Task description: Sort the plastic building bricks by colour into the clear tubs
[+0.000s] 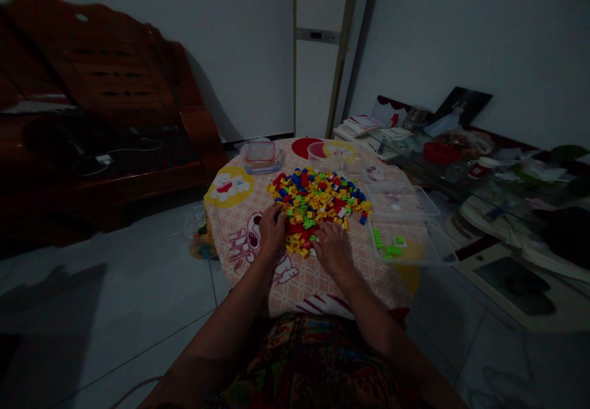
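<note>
brick pile (318,197), mixed yellow, red, blue and green: lay loose, ahead of and between both hands. left hand (273,227): fingers bent at the pile's near left edge; whether it gripped a piece could not be told. right hand (332,249): fingers reached over the near edge, palm down; grip likewise could not be told. clear tray (426,246): right of the right hand, green bricks (393,251) inside. handling, as judged: light fingertip raking suited the heap; short, shallow strokes would have kept pieces on the tablecloth (378,283).
</note>
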The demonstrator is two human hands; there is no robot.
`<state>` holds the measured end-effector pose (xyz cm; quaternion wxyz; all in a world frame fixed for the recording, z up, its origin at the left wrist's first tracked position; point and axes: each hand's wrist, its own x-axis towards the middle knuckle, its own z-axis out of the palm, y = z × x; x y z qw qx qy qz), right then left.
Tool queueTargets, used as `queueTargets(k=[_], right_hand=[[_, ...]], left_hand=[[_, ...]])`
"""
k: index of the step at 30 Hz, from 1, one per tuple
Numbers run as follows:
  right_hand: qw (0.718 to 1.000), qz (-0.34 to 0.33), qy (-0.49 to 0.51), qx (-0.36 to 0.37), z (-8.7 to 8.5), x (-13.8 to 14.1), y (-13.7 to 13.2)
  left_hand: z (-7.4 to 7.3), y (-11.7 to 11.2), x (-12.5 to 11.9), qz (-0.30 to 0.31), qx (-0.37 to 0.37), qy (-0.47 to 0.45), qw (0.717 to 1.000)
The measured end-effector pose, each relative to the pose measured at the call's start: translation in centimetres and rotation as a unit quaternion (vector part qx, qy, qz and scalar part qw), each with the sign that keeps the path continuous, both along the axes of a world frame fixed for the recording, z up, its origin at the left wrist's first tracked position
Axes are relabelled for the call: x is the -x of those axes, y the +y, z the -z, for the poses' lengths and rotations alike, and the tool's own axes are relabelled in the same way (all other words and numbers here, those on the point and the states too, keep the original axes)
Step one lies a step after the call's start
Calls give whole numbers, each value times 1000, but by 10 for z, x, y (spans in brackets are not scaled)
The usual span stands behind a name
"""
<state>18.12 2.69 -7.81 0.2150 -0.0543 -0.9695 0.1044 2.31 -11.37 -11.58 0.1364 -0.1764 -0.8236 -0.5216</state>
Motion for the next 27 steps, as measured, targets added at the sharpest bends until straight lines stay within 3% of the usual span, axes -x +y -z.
queueTargets(k=[6, 10, 15, 22, 27], right_hand=[[999, 11, 38, 32, 2, 2, -3], [992, 3, 106, 68, 0, -7, 9], [975, 67, 193, 88, -5, -37, 53], [955, 186, 229, 40, -4, -80, 121], [955, 158, 247, 41, -8, -73, 105]], left_hand=[[1, 0, 1, 1, -2, 5, 1000], [4, -1, 3, 3, 1, 10, 1000], [6, -1, 4, 5, 0, 13, 1000], [7, -1, 5, 7, -3, 18, 1000], [7, 1, 4, 1, 1, 17, 1000]])
